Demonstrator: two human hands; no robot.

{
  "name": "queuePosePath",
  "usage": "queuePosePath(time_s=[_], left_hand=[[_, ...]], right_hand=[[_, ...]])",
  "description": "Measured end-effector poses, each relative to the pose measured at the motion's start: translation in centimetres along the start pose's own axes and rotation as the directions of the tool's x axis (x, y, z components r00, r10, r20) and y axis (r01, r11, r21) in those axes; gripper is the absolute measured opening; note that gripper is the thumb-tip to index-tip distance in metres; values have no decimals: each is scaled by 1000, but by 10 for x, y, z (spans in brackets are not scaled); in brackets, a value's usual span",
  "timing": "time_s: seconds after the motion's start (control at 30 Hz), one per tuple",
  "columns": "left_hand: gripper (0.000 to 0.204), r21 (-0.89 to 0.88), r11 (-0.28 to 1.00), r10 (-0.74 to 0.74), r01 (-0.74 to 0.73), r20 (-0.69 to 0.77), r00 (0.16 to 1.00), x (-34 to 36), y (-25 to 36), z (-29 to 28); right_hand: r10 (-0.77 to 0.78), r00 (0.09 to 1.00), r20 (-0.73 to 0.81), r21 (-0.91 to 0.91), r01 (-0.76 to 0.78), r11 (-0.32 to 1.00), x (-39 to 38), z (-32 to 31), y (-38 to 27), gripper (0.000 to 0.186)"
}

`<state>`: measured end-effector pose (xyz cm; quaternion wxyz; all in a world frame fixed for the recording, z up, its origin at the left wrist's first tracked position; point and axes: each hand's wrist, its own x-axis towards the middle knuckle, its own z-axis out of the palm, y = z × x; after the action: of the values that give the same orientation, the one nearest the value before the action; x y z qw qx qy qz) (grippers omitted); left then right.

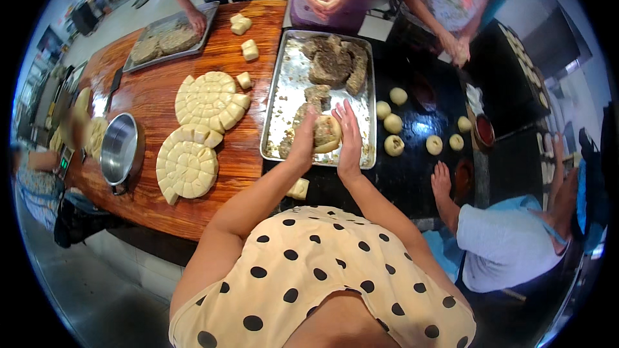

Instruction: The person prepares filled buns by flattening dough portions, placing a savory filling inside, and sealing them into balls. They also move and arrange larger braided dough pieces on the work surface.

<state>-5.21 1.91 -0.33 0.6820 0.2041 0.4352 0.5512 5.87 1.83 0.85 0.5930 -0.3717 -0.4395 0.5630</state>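
Note:
A round piece of dough with brown, speckled filling (pixel 327 133) sits between my two hands, low over the metal tray (pixel 274 83). My left hand (pixel 304 136) presses along its left side, and my right hand (pixel 349 138) cups the right side. The fingers point away from me, fairly straight, curving around the dough; the undersides are hidden. Loose filling (pixel 287 147) lies beside my left hand. At the tray's far end rests a large mound of brown filling (pixel 330 67). A pale dough piece (pixel 298 189) lies just below the tray, by my left forearm.
Left, on the wooden table (pixel 138 167), are two scored dough rounds (pixel 209 99), a steel bowl (pixel 121 149) and another filling tray (pixel 143 58). Several dough balls (pixel 394 145) dot the black surface to the right. Co-workers stand across; another person's hand (pixel 441 180) rests at right.

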Motion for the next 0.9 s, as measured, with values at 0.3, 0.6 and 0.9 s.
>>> queuePosePath(time_s=[0.3, 0.6, 0.9], left_hand=[[62, 706, 662, 245, -251, 112, 963, 36, -19, 1], [49, -116, 993, -21, 30, 73, 997, 12, -1, 50], [44, 220, 953, 191, -206, 88, 978, 15, -21, 34]], right_hand=[[-381, 922, -74, -715, 217, 665, 3, 1, 26, 34], [-52, 903, -427, 104, 106, 989, 20, -2, -8, 30], [-252, 947, -200, -335, 176, 926, 13, -7, 17, 34]])
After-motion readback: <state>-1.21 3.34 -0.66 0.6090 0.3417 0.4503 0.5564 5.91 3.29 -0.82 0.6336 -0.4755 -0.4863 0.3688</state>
